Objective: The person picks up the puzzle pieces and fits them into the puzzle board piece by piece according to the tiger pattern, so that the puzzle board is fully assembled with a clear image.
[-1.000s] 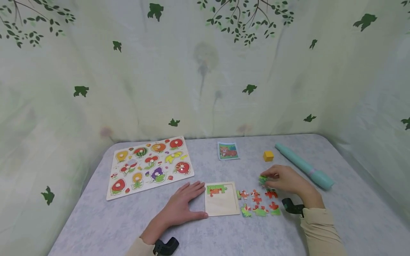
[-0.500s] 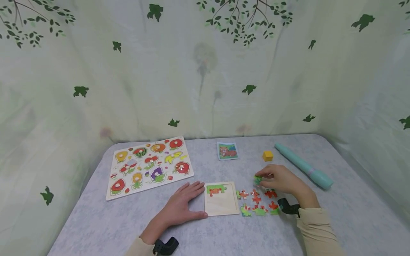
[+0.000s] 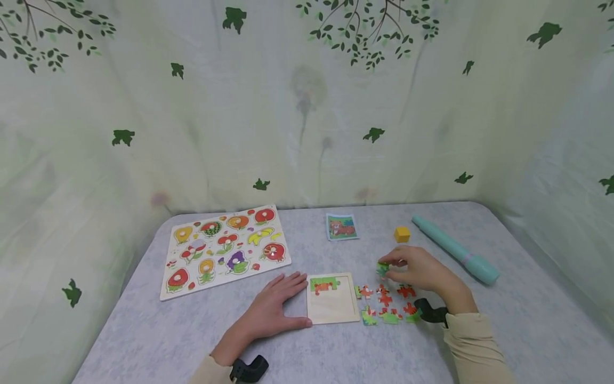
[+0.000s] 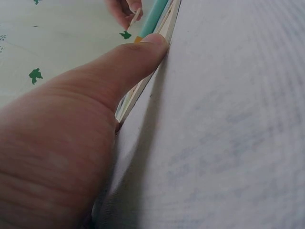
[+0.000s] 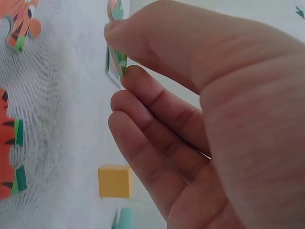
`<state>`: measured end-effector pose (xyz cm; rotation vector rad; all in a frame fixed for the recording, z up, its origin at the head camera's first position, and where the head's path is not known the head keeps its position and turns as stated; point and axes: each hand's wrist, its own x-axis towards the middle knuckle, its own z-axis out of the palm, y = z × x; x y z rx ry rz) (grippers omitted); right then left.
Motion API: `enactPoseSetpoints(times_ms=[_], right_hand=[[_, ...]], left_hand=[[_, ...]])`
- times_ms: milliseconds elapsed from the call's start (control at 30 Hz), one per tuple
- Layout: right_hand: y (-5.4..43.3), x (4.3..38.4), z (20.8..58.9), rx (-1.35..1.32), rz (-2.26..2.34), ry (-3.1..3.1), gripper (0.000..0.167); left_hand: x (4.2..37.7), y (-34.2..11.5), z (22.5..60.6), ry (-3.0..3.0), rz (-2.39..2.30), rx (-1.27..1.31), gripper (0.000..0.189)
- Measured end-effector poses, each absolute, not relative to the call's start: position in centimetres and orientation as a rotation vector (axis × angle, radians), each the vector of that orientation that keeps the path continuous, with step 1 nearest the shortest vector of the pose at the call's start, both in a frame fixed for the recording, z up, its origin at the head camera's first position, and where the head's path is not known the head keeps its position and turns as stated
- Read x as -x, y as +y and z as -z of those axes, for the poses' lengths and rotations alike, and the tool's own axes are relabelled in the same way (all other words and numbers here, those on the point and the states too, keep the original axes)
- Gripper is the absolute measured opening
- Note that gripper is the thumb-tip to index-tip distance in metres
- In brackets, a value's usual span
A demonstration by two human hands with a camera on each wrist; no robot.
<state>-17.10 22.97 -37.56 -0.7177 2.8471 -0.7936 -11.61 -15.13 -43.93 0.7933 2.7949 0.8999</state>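
A pale wooden puzzle tray (image 3: pixel 332 309) lies flat at the table's middle, with a joined green and orange section (image 3: pixel 325 285) in its upper left. My left hand (image 3: pixel 275 306) rests with spread, straight fingers at the tray's left edge, thumb by the lower corner. My right hand (image 3: pixel 419 271) pinches a green jigsaw piece (image 3: pixel 382 268) between thumb and fingers, above the table to the right of the tray. In the right wrist view that jigsaw piece (image 5: pixel 117 55) stands nearly edge-on. Below the hand lie several loose orange and green jigsaw pieces (image 3: pixel 385 295).
A fruit peg puzzle board (image 3: pixel 225 248) lies at the left. Toward the back are a small bear picture card (image 3: pixel 342 227) and a yellow cube (image 3: pixel 402 234). A long teal cylinder (image 3: pixel 455 249) lies slanted at the right. Patterned curtains stand behind the table.
My right hand has moved a little left with the pinched jigsaw piece, closer to the tray. The left hand has stayed in place.
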Motion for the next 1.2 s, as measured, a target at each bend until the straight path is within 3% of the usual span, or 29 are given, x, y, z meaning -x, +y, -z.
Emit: enactPoseSetpoints(times_ms=[1200], right_hand=[[18.8,16.3,37.9,0.909,0.793,2.866,0.029]], left_hand=[[11.6,-15.2,43.7,2.781,-0.912,-0.796,0.091]])
